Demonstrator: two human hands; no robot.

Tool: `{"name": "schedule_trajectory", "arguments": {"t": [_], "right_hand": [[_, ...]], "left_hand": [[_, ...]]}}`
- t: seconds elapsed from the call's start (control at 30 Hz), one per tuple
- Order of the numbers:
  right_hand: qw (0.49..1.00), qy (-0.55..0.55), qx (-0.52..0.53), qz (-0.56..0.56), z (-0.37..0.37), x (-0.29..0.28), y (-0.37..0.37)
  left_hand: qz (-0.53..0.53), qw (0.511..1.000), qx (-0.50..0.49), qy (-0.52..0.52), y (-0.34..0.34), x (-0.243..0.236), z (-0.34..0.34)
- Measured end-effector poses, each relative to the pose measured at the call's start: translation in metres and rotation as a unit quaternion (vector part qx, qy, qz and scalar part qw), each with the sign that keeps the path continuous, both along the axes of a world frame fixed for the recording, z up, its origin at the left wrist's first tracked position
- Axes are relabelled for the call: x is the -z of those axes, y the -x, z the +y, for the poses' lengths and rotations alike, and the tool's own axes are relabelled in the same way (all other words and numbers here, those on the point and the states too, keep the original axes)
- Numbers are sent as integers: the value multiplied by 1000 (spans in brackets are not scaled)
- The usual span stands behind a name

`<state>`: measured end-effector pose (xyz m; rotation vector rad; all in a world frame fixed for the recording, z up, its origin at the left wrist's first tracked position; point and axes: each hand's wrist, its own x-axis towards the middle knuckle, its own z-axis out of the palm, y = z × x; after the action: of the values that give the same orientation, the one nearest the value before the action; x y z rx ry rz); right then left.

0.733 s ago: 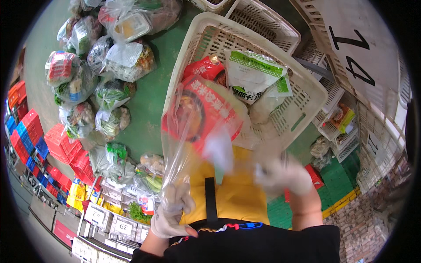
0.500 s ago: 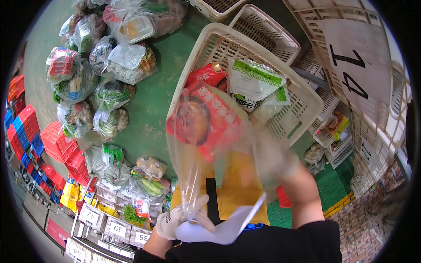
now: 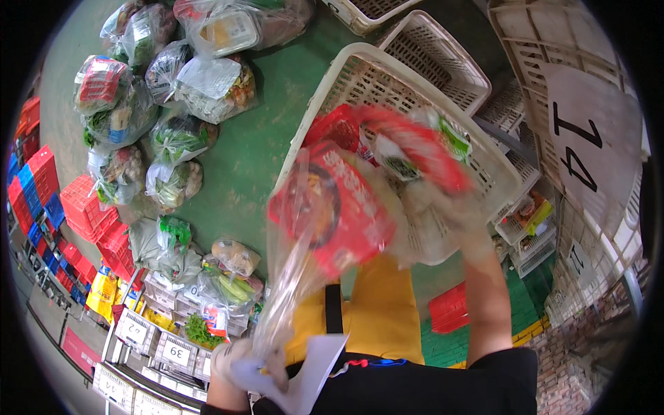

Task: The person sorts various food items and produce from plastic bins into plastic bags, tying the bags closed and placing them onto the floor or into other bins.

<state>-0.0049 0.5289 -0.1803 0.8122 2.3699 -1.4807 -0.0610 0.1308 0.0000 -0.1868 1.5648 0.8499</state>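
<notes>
My left hand (image 3: pixel 252 366), in a pale glove, is closed round the gathered neck of a clear plastic bag (image 3: pixel 283 297) and a white paper sheet (image 3: pixel 319 366). A red food packet (image 3: pixel 349 214) with a picture of a bowl shows in that bag. My right hand (image 3: pixel 443 211), gloved and blurred, appears to grip one end of a second red packet (image 3: pixel 422 142), smeared by motion above the white basket (image 3: pixel 501 183). Behind it, partly covered, are another red packet (image 3: pixel 339 126) and a white and green bag (image 3: pixel 453 138).
Several clear bags of vegetables (image 3: pixel 180 138) lie on the green floor (image 3: pixel 238 166) at left. More white baskets (image 3: pixel 443 62) stand behind, and a tall crate (image 3: pixel 526 34) with a paper label is at right. Red crates (image 3: pixel 86 207) are stacked far left.
My right hand has moved up and away over the basket, and a red packet now stretches from it. My left hand has shifted down and left with the bag neck and paper.
</notes>
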Motion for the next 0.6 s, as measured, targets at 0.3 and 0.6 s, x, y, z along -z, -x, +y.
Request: {"name": "schedule_trajectory", "arguments": {"t": [0.3, 0.6], "right_hand": [[888, 224, 400, 40, -25, -130, -136], [934, -216, -248, 137, -110, -39, -33]], "left_hand": [[-174, 828, -372, -381, 8, 87, 63], [-227, 869, -164, -408, 43, 73, 112]]}}
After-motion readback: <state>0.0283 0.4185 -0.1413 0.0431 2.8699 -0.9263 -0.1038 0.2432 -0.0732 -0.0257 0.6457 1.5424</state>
